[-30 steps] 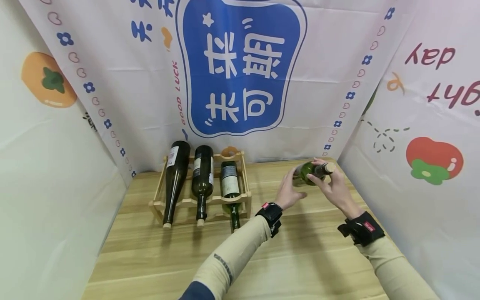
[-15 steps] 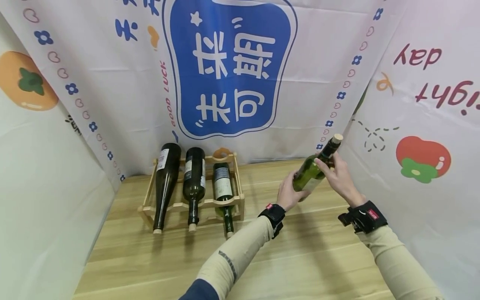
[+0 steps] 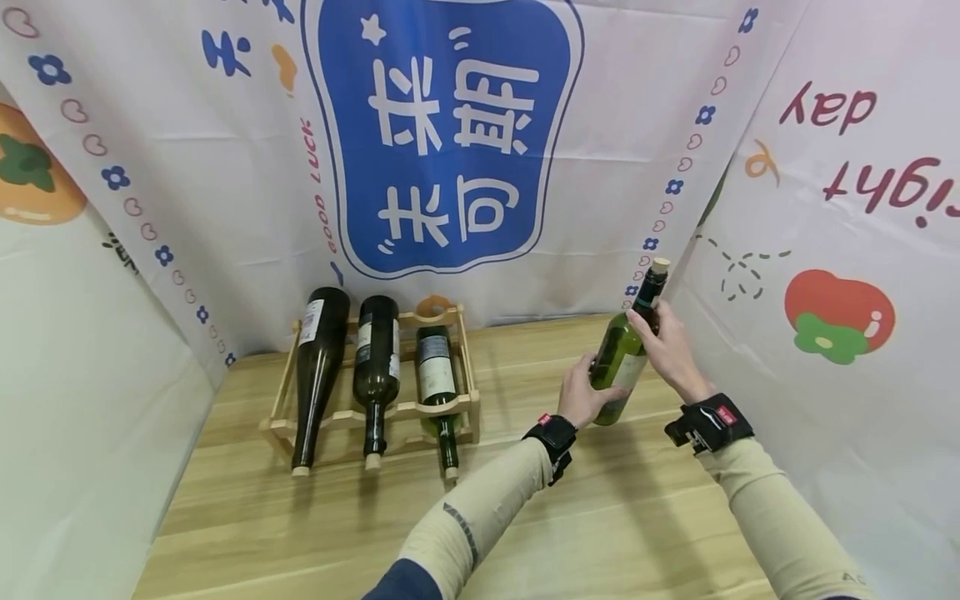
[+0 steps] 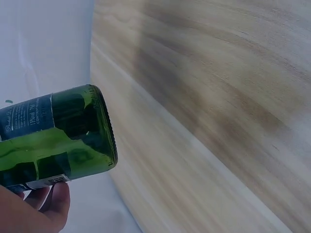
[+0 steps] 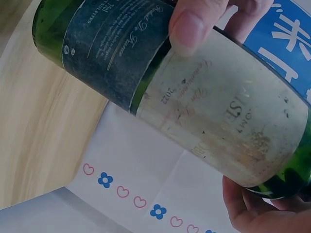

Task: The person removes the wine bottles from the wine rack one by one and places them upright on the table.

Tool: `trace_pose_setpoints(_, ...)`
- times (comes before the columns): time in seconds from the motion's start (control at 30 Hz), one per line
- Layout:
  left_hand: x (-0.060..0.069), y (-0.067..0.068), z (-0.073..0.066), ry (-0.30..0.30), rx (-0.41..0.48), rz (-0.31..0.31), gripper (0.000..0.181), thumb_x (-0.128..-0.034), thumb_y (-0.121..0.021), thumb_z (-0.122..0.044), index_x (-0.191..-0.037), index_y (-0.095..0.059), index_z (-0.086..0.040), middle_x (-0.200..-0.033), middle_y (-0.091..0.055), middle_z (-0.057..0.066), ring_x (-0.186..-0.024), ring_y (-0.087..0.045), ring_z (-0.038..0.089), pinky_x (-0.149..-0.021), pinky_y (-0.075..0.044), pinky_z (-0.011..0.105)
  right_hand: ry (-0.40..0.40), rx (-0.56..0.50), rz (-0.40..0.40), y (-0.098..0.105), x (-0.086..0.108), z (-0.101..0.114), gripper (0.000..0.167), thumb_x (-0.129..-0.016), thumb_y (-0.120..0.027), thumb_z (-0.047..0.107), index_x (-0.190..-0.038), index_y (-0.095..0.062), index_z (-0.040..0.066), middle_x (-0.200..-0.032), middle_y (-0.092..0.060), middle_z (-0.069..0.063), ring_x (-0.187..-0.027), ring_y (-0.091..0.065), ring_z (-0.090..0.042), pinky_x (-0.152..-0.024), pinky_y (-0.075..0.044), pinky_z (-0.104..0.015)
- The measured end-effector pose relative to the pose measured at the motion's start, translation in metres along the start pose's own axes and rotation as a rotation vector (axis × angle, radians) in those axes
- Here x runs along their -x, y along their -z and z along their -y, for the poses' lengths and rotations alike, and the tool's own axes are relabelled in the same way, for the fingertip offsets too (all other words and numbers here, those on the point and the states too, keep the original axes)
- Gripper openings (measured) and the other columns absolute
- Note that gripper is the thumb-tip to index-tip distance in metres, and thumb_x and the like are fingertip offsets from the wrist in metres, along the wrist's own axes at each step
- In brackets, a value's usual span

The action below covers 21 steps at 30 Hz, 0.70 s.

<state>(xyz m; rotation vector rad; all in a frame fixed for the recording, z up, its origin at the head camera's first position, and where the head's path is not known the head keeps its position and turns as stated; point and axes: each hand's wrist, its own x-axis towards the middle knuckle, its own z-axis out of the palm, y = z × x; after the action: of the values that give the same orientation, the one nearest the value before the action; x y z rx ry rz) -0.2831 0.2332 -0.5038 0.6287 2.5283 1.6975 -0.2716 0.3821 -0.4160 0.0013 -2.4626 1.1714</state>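
Observation:
A green wine bottle [image 3: 617, 343] with a cork [image 3: 660, 265] in its mouth tilts in the air at the right, neck up and leaning right. My left hand [image 3: 585, 396] grips its lower body, and my right hand [image 3: 670, 354] holds it near the shoulder and neck. In the left wrist view, the bottle's base [image 4: 99, 128] is apart from the table. A worn pale label [image 5: 218, 111] and a dark blue label [image 5: 109, 51] face the right wrist camera. Left of my hands, a wooden wine rack [image 3: 468, 375] bears three corked bottles, necks toward me.
In the rack lie a tall dark bottle [image 3: 318, 371], a second dark bottle [image 3: 377, 367] and a green bottle [image 3: 437, 367]; their necks stick out past its front bar. Printed cloth [image 3: 600, 192] walls the wood-grain table [image 3: 540, 517] at the back and both sides.
The bottle has swung from pointing its cork toward me to a more upright tilt, its label now showing. Both hands stay on it. The rack appears farther left as the view turns right.

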Motion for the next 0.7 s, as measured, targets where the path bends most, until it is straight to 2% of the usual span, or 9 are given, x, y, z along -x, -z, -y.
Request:
trace_pose_setpoints(0.2, -0.007, -0.006, 0.003, 0.052, 0.02, 0.014, 0.065, -0.0751, -0.084, -0.029, -0.132, -0.055, -0.016, -0.121, -0.067, 0.007, -0.107, -0.064, 0.025, -0.088, -0.052, 0.029, -0.012, -0.017, 0.013, -0.002, -0.004, -0.004, 0.049, -0.101, -0.047, 0.037, -0.13, -0.043, -0.003, -0.117, -0.061, -0.027, -0.098, -0.058, -0.032, -0.079, -0.047, -0.033)
trace_pose_setpoints(0.47, -0.012, -0.012, 0.007, 0.061, 0.021, 0.009, 0.067, -0.0757, -0.083, -0.028, -0.134, -0.053, -0.015, -0.122, -0.066, 0.008, -0.108, -0.064, 0.027, -0.088, -0.053, 0.03, -0.023, -0.021, 0.012, -0.003, -0.009, -0.011, 0.049, -0.102, -0.046, 0.036, -0.13, -0.042, -0.004, -0.119, -0.059, -0.029, -0.101, -0.058, -0.034, -0.082, -0.048, -0.04)
trace_pose_setpoints(0.7, -0.015, -0.018, 0.014, 0.076, 0.014, 0.01, 0.066, -0.0765, -0.083, -0.026, -0.133, -0.052, -0.011, -0.125, -0.064, 0.012, -0.111, -0.062, 0.029, -0.091, -0.052, 0.033, -0.021, -0.002, 0.033, -0.008, -0.008, -0.02, 0.048, -0.101, -0.047, 0.039, -0.125, -0.043, -0.003, -0.117, -0.06, -0.028, -0.101, -0.059, -0.036, -0.081, -0.048, -0.039)
